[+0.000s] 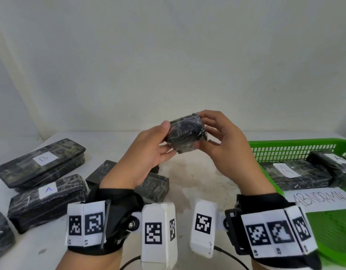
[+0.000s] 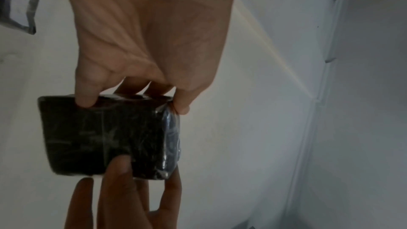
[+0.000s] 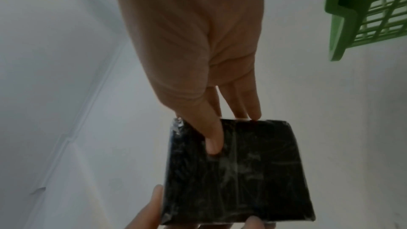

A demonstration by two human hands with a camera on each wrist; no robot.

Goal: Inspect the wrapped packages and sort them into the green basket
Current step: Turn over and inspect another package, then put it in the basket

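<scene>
I hold a small black package (image 1: 184,134) wrapped in clear film above the table, between both hands. My left hand (image 1: 164,140) pinches its left end with thumb on top and fingers below. My right hand (image 1: 210,129) grips its right end with curled fingers. In the left wrist view the package (image 2: 103,137) sits under my left hand (image 2: 134,93), with the right hand's fingers (image 2: 116,180) on its far side. The right wrist view shows my right hand (image 3: 233,128) pressing a thumb on the package (image 3: 242,171). The green basket (image 1: 297,151) stands at the right.
Two wrapped packages lie in the basket, one labelled A (image 1: 293,173) and another (image 1: 332,166); a paper reading ABNORMAL (image 1: 322,198) lies at its front. On the left of the table lie several packages, among them B (image 1: 41,162) and A (image 1: 47,194). The basket's corner (image 3: 352,15) shows beside my right hand.
</scene>
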